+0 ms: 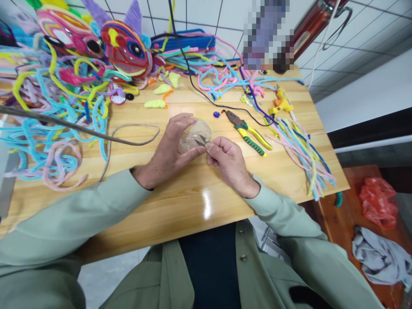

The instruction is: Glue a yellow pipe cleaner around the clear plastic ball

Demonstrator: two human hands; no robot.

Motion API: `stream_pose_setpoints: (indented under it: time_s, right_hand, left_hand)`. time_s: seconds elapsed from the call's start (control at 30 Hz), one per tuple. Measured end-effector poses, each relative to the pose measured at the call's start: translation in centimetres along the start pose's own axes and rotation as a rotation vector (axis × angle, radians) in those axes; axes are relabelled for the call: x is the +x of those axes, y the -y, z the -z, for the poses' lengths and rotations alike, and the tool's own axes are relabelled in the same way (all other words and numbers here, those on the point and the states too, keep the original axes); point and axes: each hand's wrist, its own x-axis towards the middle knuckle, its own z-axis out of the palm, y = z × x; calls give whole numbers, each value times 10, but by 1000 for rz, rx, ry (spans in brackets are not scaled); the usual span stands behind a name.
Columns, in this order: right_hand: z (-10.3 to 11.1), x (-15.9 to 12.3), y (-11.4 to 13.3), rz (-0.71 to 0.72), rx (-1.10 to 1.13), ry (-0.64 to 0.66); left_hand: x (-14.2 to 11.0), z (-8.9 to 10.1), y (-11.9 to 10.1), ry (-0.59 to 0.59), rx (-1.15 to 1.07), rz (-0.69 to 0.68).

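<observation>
A clear, rounded plastic piece [197,128] with a thin yellow line along its far rim is gripped by my left hand [172,146], fingers curled round its left side and thumb along its near edge. My right hand [227,159] pinches a small pair of pointed scissors [202,140], whose blades stand apart over the near right part of the plastic. Most of the scissors' handle is hidden in the fingers. Whether the blades touch the plastic I cannot tell. Just right of the hands lie pliers [247,133] with green and yellow handles, near a small dark blue coil [216,114].
Tangled pipe cleaners [35,137] cover the table's left side, below two colourful masks [125,47]. A yellow glue gun [281,104] and a pipe-cleaner bundle [301,150] lie right. A dark cord [206,96] crosses behind the hands. Yellow fuzzy pieces [155,104] lie back left.
</observation>
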Motion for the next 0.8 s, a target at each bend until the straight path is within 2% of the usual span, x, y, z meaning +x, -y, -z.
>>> stream_pose_setpoints:
  time_s: [0.23,0.37,0.57,0.8]
  right_hand:
    - [-3,0,-2,34,7,-31]
    - [1,3,-2,9,30,9]
    - [6,6,4,-27,16,52]
    - [4,6,1,-14,43,60]
  left_hand:
    - [0,-1,-2,1,21,22]
    - [0,1,3,20,34,7]
    - [-2,6,9,70,61,54]
    - [0,8,4,68,59,47]
